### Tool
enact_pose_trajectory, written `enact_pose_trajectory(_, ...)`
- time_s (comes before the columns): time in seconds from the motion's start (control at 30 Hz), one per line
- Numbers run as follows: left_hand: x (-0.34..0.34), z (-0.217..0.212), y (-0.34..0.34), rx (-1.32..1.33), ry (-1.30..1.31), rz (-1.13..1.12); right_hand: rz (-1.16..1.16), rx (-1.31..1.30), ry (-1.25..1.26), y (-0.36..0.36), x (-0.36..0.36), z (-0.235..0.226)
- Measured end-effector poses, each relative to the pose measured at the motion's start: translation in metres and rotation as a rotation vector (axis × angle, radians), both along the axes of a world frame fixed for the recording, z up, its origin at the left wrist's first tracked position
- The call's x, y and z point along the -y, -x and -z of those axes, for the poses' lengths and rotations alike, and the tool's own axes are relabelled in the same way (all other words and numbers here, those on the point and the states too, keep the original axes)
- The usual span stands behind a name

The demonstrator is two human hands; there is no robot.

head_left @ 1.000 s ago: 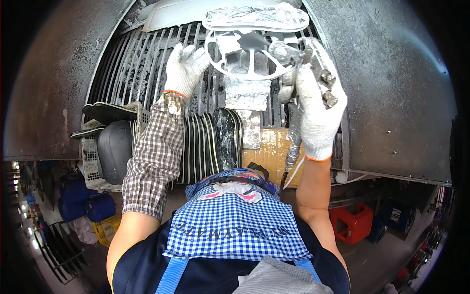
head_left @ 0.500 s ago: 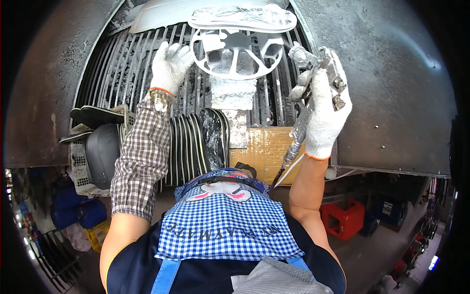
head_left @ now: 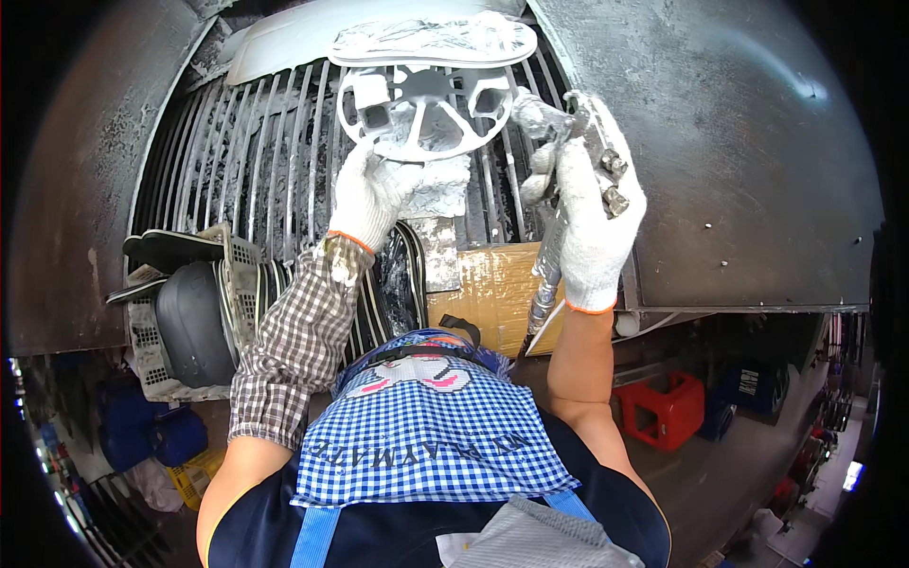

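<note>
A round, spoked, grey-painted part (head_left: pixel 424 109) lies on a paint-caked stand (head_left: pixel 437 194) in front of a metal grille (head_left: pixel 256 151). My left hand (head_left: pixel 371 194), in a white glove, touches the part's near rim from below. My right hand (head_left: pixel 589 204), also gloved, is shut on a metal spray gun (head_left: pixel 568 133) whose nozzle points left at the part from a short distance. A hose (head_left: pixel 544 284) hangs down from the gun past my wrist.
An oval paint-covered plate (head_left: pixel 431 40) sits above the part. A white basket (head_left: pixel 151 312) with dark curved pieces stands at lower left beside a stack of black striped parts (head_left: pixel 379 284). A tape-wrapped cardboard box (head_left: pixel 492 293) is below the stand. A red crate (head_left: pixel 668 407) sits on the floor.
My left hand slid from the part's left edge to its near rim. My right hand with the spray gun stayed to the right of the part.
</note>
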State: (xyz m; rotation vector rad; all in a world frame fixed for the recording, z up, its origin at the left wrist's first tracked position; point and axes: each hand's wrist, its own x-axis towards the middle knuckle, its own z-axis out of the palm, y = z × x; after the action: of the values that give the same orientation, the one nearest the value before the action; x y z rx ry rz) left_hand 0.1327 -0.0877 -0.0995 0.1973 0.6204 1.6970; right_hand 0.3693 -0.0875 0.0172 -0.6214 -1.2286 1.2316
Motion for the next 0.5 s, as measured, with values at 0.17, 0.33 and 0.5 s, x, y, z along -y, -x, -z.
enact_pose_trajectory(0.17, 0.001, -0.011, -0.003, 0.014, -0.025, 0.021, 0.069, -0.007, 0.0, -0.011, 0.001, -0.001)
enact_pose_trajectory(0.33, -0.01, 0.017, 0.015, -0.018, 0.036, -0.017, -0.057, 0.0, 0.027, -0.009, 0.005, 0.0)
enact_pose_trajectory(0.5, -0.007, 0.014, 0.019, -0.032, 0.094, -0.028, 0.031, 0.0, 0.024, -0.012, -0.001, 0.003)
